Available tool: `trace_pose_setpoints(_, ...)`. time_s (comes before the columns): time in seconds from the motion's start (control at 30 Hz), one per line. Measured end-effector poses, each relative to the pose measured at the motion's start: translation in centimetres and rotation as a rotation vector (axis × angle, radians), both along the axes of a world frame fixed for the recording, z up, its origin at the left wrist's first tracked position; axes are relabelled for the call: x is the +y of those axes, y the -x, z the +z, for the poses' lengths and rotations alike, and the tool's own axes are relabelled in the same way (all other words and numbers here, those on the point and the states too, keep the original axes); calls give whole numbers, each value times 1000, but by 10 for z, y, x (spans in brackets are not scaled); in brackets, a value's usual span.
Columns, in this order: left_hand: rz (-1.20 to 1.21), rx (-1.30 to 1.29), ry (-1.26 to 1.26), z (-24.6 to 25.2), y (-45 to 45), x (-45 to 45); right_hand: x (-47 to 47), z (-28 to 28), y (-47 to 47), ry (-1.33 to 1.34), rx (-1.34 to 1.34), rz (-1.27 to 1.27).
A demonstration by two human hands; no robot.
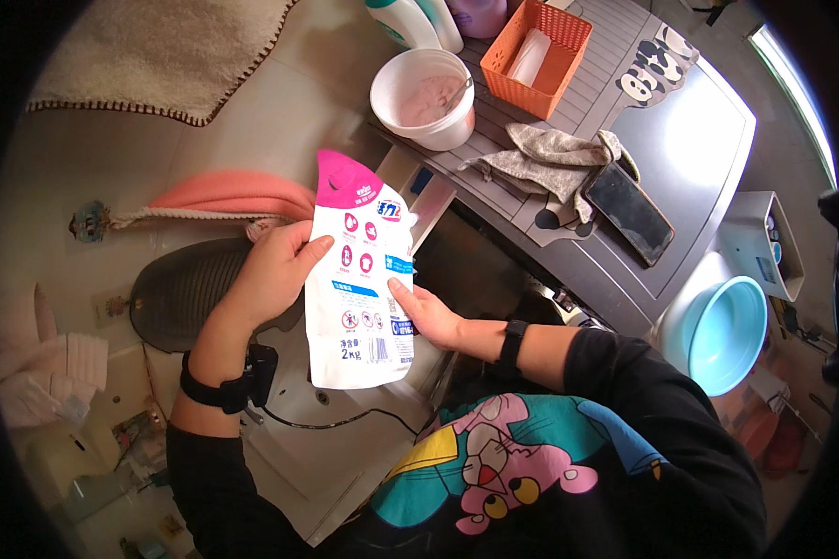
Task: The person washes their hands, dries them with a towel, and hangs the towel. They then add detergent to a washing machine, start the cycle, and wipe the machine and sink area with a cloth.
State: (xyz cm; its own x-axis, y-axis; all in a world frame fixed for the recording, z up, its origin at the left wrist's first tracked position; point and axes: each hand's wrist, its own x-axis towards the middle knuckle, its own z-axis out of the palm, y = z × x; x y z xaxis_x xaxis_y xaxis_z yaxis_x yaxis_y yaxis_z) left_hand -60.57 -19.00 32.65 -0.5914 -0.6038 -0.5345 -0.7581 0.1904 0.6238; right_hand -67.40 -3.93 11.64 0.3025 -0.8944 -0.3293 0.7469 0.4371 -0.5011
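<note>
A white detergent refill pouch with a pink top stands upright between my hands, its printed face towards me. My left hand grips its left edge, thumb on the front. On the opposite side, my right hand holds the lower right edge, fingers hidden behind it. Under the pouch lies a pale sink with a drain hole. A dark ridged washboard is beyond my left wrist. A coral cloth sits behind my left hand.
A grey ribbed machine top holds a white tub of pinkish paste with a spoon, an orange basket, a grey cloth and a phone. Bottles stand behind the tub. A blue basin is at right.
</note>
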Motion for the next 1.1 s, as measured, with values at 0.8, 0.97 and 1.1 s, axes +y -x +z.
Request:
trace_pose_setpoints(0.8, 139, 98, 13, -2, -29, 14, -1, -9, 7, 50, 148, -12)
trace_pose_setpoints(0.97, 178, 94, -4, -5, -44, 20, 0, -12, 4, 38, 201, 32)
trace_pose_setpoints(1.1, 207, 59, 33, -17, -67, 29, 3, -16, 8, 69, 452, 69)
